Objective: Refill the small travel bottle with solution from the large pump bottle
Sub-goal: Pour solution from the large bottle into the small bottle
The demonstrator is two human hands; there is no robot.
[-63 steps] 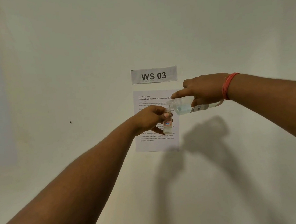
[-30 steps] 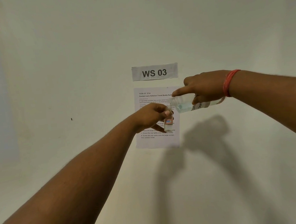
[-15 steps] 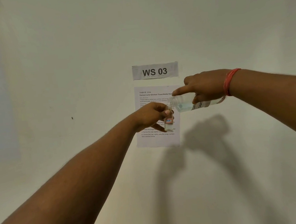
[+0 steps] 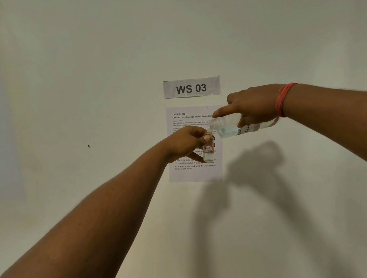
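Little has changed since a moment ago — both hands stay raised before the wall. Two papers hang there: the instruction sheet (image 4: 195,173) and the WS 03 label (image 4: 192,87). Two bottles — the right hand (image 4: 254,106) grips the large bottle (image 4: 233,129), tipped, its mouth at the small travel bottle (image 4: 209,152) pinched upright in the left hand (image 4: 185,143).

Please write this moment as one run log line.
left hand holds small bottle upright | right hand tips large bottle over it
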